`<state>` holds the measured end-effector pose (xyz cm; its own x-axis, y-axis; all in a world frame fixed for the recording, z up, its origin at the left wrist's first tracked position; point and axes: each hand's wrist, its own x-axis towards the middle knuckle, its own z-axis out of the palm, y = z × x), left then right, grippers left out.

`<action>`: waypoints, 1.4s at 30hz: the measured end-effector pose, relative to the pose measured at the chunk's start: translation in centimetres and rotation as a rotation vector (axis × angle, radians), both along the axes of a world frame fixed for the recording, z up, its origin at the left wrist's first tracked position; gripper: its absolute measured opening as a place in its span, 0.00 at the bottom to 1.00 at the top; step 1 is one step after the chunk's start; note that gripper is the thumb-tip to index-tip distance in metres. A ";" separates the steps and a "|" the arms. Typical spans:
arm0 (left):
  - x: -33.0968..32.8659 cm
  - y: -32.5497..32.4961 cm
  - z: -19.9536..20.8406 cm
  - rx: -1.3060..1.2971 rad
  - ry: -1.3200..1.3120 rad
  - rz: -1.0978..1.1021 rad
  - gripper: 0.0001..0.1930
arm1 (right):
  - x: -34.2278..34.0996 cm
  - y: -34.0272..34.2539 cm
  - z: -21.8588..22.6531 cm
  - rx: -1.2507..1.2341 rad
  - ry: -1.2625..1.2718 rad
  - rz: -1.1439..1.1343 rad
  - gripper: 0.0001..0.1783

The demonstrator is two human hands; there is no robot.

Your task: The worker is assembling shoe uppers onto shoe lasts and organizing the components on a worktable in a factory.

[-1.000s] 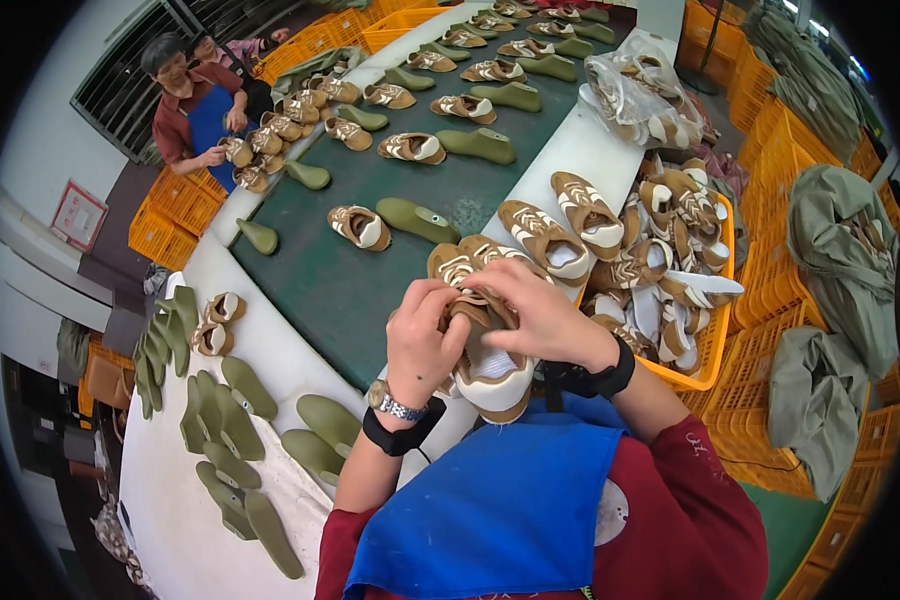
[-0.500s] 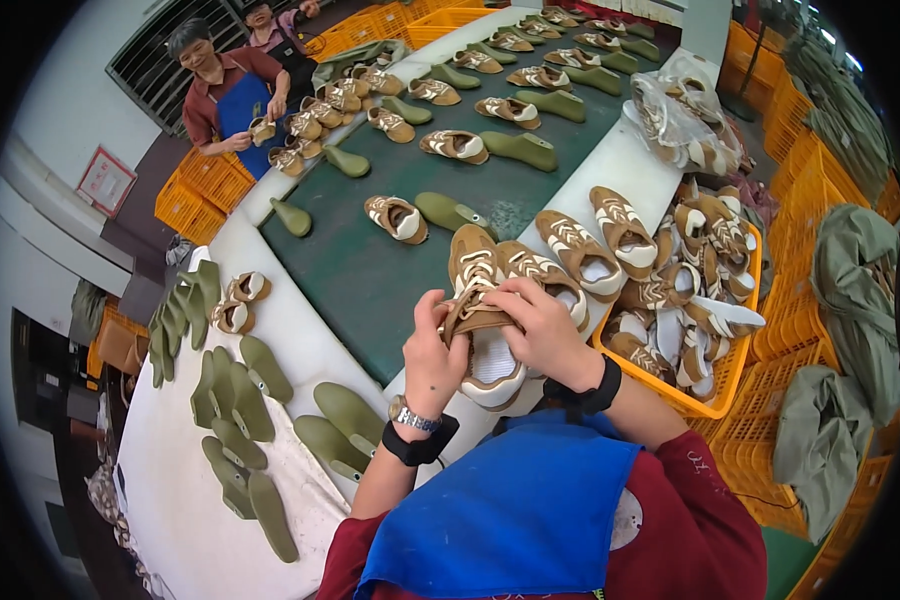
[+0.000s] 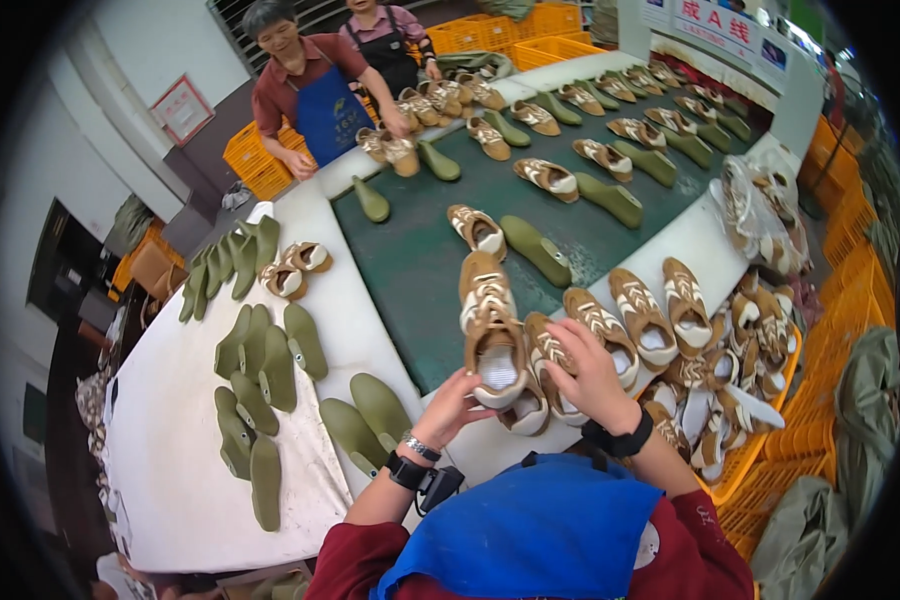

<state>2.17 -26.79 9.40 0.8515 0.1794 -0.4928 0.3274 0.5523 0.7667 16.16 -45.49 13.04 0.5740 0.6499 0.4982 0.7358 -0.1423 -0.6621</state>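
A brown and white sneaker (image 3: 490, 310) with laces is held at the heel by my left hand (image 3: 453, 408), its toe pointing away from me over the green belt. Just right of it, my right hand (image 3: 595, 378) closes on a second brown sneaker (image 3: 544, 340), fingers on its laced upper and thumb toward its opening. Part of another sneaker (image 3: 525, 412) shows beneath, between my hands. To the right, several like sneakers (image 3: 642, 312) stand in a row along the white ledge.
A green conveyor belt (image 3: 390, 300) carries sneakers and green shoe lasts (image 3: 535, 250). More lasts (image 3: 278, 370) lie on the white table (image 3: 170, 450) at left. An orange crate (image 3: 782, 400) piled with sneakers stands at right. A co-worker in a blue apron (image 3: 332, 115) stands across the belt.
My hands have moved apart: both were on one sneaker's opening and laces; now the left holds its heel and the right grips the neighbouring sneaker. The view has shifted. The co-worker's hand reaches to sneakers.
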 end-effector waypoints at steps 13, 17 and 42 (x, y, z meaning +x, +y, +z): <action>5.5 18.8 -13.6 0.327 0.458 0.803 0.38 | 2.1 -6.0 -3.7 -0.115 0.216 -0.127 0.15; 5.7 21.1 -13.3 1.151 0.442 0.419 0.31 | 2.9 -6.8 -4.0 -0.130 0.170 -0.187 0.15; -6.7 24.5 -1.7 0.649 0.210 0.457 0.25 | 4.4 -9.8 -2.6 -0.207 0.139 -0.419 0.07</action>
